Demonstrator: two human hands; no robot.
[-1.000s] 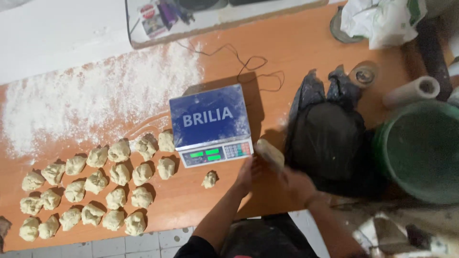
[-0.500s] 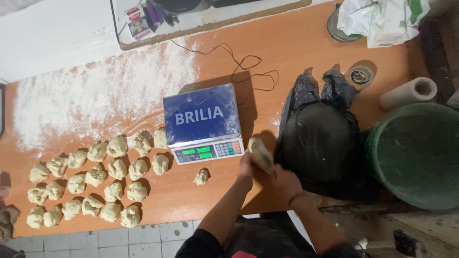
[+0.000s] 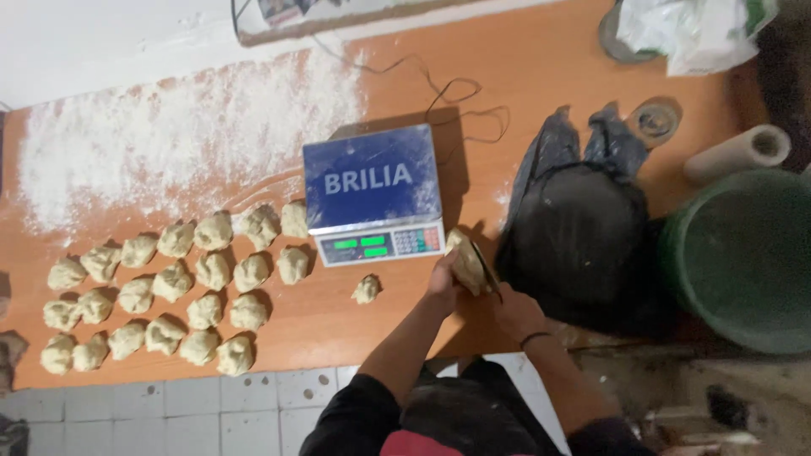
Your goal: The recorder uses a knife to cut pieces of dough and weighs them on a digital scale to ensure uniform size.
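Since 0.5 s ago, our hands have slid a little toward the table's near edge, and the dough lump between them now sits lower, just off the scale's front right corner. We grip that lump (image 3: 465, 262) with our left hand (image 3: 442, 283), fingers curled around its left side, holding it just above the orange table (image 3: 541, 76). Our right hand (image 3: 515, 311) is closed on a thin dark blade (image 3: 486, 268) that lies across the lump's right side; whether it has cut in, we cannot tell. Just left of our left hand, 1 small dough scrap (image 3: 367, 290) rests alone on the table. The blue scale (image 3: 372, 191) stands just beyond our hands, its platform bare, its cord (image 3: 456, 93) trailing toward the wall. Further left, rows of dough pieces (image 3: 173, 283) lie close together, near the table's front edge. Beyond them, loose flour (image 3: 169, 118) is spread over the tabletop. Right of the lump, touching or nearly so, sits a black bag (image 3: 583, 236). Past it stands a green tub (image 3: 743, 253), with a paper roll (image 3: 735, 154) just above it.
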